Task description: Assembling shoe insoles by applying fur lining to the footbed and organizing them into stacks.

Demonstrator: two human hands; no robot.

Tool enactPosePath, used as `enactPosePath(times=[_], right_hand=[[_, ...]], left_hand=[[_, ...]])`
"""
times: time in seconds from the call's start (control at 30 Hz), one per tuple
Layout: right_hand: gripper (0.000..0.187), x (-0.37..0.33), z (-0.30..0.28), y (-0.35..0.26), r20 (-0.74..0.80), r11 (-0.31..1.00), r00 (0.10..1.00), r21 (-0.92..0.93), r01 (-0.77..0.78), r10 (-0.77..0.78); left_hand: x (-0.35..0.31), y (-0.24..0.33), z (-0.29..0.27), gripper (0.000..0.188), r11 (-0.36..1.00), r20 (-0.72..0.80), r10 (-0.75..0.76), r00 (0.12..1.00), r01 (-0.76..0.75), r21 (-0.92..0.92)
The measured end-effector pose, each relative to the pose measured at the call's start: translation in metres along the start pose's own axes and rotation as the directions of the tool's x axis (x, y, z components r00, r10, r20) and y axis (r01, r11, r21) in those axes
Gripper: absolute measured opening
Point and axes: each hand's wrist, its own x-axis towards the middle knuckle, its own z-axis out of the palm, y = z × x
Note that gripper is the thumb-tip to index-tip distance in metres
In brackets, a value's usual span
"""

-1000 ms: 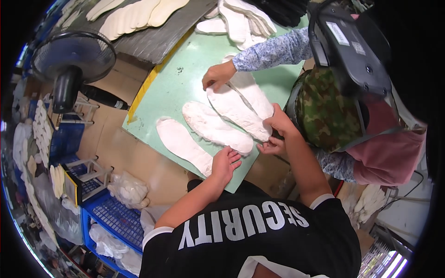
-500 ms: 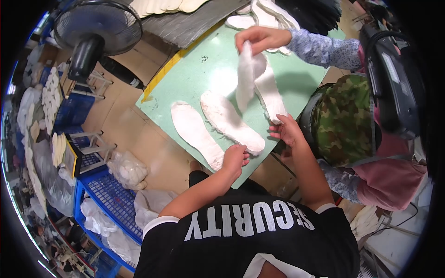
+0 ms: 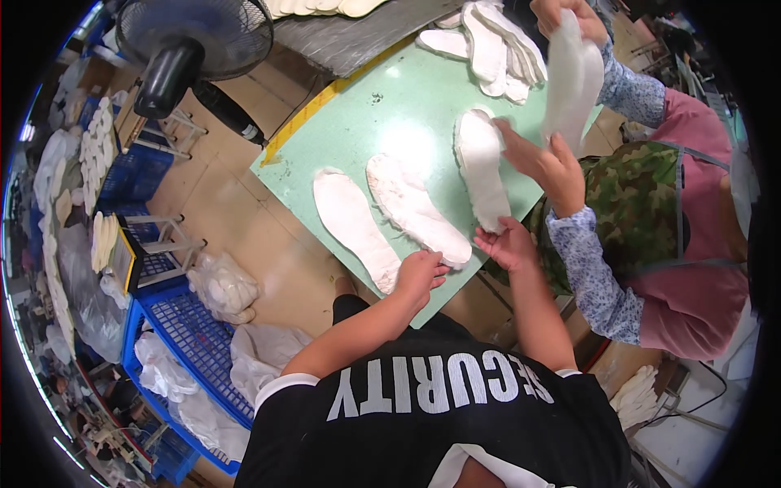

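Three white fluffy insoles lie spread on a pale green table (image 3: 293, 163): a left insole (image 3: 351, 224), a middle insole (image 3: 419, 210) and a right insole (image 3: 482, 171). My left hand (image 3: 420, 276) is closed, its fingertips pinching the near end of the middle insole. Its knuckles are close to the near end of the left insole. My right hand (image 3: 512, 246) has its thumb and fingers closed on the near tip of the right insole, which stays flat on the table.
A co-worker at the right holds up white insoles (image 3: 569, 89); their other hand (image 3: 555, 169) is beside the right insole. More insoles (image 3: 496, 49) are heaped at the far edge. A black fan (image 3: 175, 69) stands far left, a blue crate (image 3: 191, 346) at near left.
The co-worker has lifted the white insoles from above the table to the upper right, and their second hand has come in over the table. My hands have hardly moved.
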Motion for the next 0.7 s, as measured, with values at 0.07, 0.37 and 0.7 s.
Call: enactPosePath(times=[0.07, 0.37, 0.7], right_hand=[[0.028, 0.002, -0.013, 0.005, -0.005, 0.992, 1.000, -0.123, 0.012, -0.013], [0.033, -0.034, -0.009, 0.018, 0.135, 0.950, 0.946, -0.151, -0.274, 0.295], [0.035, -0.024, -0.013, 0.026, 0.500, 0.925, 0.793, -0.039, -0.379, 0.346]], left_hand=[[0.002, 0.000, 0.004, 0.014, 0.999, -0.009, -0.012, 1.000, 0.012, 0.035], [0.001, 0.005, -0.006, 0.006, 0.997, 0.008, -0.031, 1.000, 0.030, 0.066], [-0.001, 0.005, -0.016, 0.007, 0.985, 0.007, 0.036, 0.999, -0.037, 0.168]])
